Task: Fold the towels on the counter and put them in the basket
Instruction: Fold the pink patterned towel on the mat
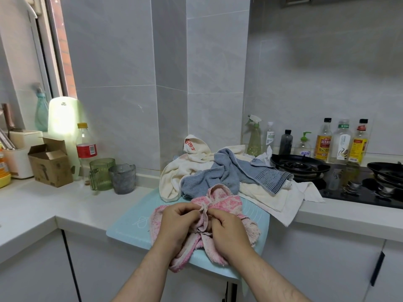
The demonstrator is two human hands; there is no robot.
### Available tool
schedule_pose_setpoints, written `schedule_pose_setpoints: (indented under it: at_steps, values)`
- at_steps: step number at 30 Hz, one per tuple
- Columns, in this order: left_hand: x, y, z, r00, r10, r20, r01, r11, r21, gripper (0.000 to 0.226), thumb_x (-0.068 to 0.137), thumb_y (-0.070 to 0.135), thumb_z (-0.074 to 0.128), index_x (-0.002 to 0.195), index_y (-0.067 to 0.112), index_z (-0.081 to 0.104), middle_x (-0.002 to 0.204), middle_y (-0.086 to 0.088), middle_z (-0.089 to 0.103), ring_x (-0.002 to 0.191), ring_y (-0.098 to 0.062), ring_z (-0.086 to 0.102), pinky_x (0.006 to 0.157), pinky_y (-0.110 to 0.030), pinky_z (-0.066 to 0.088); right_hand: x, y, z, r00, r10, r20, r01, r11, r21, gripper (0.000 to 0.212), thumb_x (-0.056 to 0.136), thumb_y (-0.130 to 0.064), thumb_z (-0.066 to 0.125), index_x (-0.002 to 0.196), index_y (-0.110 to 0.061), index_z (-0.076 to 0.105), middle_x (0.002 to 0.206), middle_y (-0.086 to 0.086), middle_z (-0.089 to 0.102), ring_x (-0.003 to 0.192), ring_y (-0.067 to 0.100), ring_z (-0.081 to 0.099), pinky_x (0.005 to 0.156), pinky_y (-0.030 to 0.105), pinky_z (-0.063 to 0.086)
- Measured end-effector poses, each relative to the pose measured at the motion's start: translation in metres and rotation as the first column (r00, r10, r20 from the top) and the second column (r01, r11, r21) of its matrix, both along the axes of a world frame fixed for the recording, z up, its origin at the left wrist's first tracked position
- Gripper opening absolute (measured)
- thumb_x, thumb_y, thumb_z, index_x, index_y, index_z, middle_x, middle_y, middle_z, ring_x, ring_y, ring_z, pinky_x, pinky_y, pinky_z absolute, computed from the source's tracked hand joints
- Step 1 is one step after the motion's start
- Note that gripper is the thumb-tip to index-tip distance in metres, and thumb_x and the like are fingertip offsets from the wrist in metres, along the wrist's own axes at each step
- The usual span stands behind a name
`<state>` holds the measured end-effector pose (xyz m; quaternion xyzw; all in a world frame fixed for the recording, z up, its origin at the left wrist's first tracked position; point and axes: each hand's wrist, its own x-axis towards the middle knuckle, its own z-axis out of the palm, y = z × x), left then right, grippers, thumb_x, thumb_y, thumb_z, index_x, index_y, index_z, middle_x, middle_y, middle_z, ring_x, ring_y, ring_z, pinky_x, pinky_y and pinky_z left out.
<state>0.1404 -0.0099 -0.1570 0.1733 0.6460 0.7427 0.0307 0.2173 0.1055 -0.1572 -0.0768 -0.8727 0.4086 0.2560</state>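
As the pink towel (226,202) lies beneath, left grip (176,223) and right grip (229,229) pinch its edge — between them.

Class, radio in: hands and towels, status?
Left hand and right hand pinch pink towel on mat. Blue towel, white towels heaped behind, unfolded. No basket in view.

A mat (130,216) lies on the counter (32,203) and overhangs its front edge. On the mat lies the nearest towel (226,202), with the left hand (176,223) and right hand (229,229) side by side on top of it, pinching a fold between them. Behind it, a heap of towels (229,171) spreads from the mat rightward to the hob (298,165). A row of bottles (342,142) stands along the wall behind the hob. Left of the heap stand two cups (102,175), with a soda bottle (86,149) behind them and a cardboard box (51,168) further left.
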Motion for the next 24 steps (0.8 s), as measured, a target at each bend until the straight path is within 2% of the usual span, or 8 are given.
schedule_pose_setpoints:
  at_steps: [3, 7, 11, 14, 17, 21, 24]
  values:
    - [0.0014, -0.0020, 0.0029, 0.998, -0.039, 0.047, 0.038, 0.999, 0.036, 0.017, 0.077, -0.014, 0.063, 0.077, -0.001, 0.074, 0.070, -0.015, 0.069, 0.062, -0.019, 0.062, 0.056, -0.030, 0.051, -0.0022, 0.0008, -0.0004, 0.999, -0.044, -0.007, 0.045, 0.999, 0.016, 0.021, 0.096, -0.028, 0.052, 0.103, -0.028, 0.071, 0.096, -0.016, 0.071, 0.087, 0.006, 0.060, 0.081, 0.027, 0.049]
    - [0.0040, -0.0032, 0.0064, 0.995, -0.087, 0.059, 0.084, 0.996, 0.042, 0.024, 0.078, -0.016, 0.061, 0.070, 0.003, 0.074, 0.064, -0.013, 0.066, 0.053, -0.015, 0.059, 0.052, -0.029, 0.051, -0.0071, 0.0014, -0.0054, 0.999, -0.051, 0.018, 0.050, 0.997, 0.054, 0.022, 0.094, -0.041, 0.053, 0.090, -0.028, 0.070, 0.076, -0.011, 0.069, 0.073, 0.006, 0.060, 0.071, 0.037, 0.051]
    - [0.0029, -0.0025, 0.0047, 0.997, -0.075, 0.036, 0.073, 0.997, 0.035, 0.025, 0.077, -0.014, 0.064, 0.069, 0.006, 0.076, 0.071, -0.017, 0.071, 0.063, -0.019, 0.065, 0.061, -0.031, 0.054, -0.0074, 0.0029, -0.0055, 0.997, -0.072, -0.004, 0.072, 0.997, 0.015, 0.020, 0.093, -0.038, 0.056, 0.089, -0.026, 0.072, 0.079, -0.010, 0.071, 0.075, 0.006, 0.062, 0.072, 0.035, 0.051]
    - [0.0024, -0.0024, 0.0035, 0.996, -0.092, 0.017, 0.092, 0.996, -0.001, 0.021, 0.077, -0.014, 0.063, 0.074, 0.002, 0.076, 0.077, -0.021, 0.072, 0.068, -0.022, 0.066, 0.064, -0.030, 0.054, -0.0072, 0.0037, -0.0050, 0.997, -0.082, -0.007, 0.082, 0.997, -0.010, 0.020, 0.093, -0.036, 0.058, 0.085, -0.026, 0.073, 0.076, -0.011, 0.070, 0.074, 0.005, 0.061, 0.071, 0.034, 0.051]
    - [0.0024, -0.0024, 0.0044, 0.994, -0.110, 0.018, 0.111, 0.993, -0.032, 0.019, 0.079, -0.012, 0.062, 0.077, 0.000, 0.076, 0.079, -0.022, 0.071, 0.068, -0.022, 0.064, 0.061, -0.030, 0.052, -0.0071, 0.0037, -0.0036, 0.995, -0.098, 0.002, 0.098, 0.994, -0.051, 0.019, 0.091, -0.037, 0.061, 0.080, -0.028, 0.073, 0.074, -0.012, 0.069, 0.073, 0.003, 0.061, 0.069, 0.030, 0.051]
    - [0.0050, -0.0038, 0.0068, 0.982, -0.186, 0.027, 0.187, 0.982, -0.027, 0.016, 0.080, -0.008, 0.066, 0.074, 0.004, 0.076, 0.073, -0.017, 0.070, 0.061, -0.017, 0.063, 0.054, -0.024, 0.049, -0.0055, 0.0043, -0.0025, 0.994, -0.110, -0.022, 0.107, 0.987, -0.119, 0.015, 0.089, -0.033, 0.065, 0.074, -0.033, 0.069, 0.071, -0.015, 0.068, 0.071, -0.002, 0.060, 0.063, 0.017, 0.046]
    - [0.0038, -0.0049, 0.0057, 0.974, -0.225, 0.023, 0.225, 0.974, -0.016, 0.011, 0.078, -0.010, 0.070, 0.080, 0.000, 0.075, 0.074, -0.020, 0.069, 0.058, -0.017, 0.061, 0.053, -0.022, 0.048, -0.0049, 0.0046, -0.0022, 0.993, -0.111, -0.043, 0.103, 0.983, -0.153, 0.014, 0.088, -0.030, 0.067, 0.074, -0.032, 0.070, 0.071, -0.014, 0.068, 0.071, -0.002, 0.060, 0.065, 0.021, 0.049]
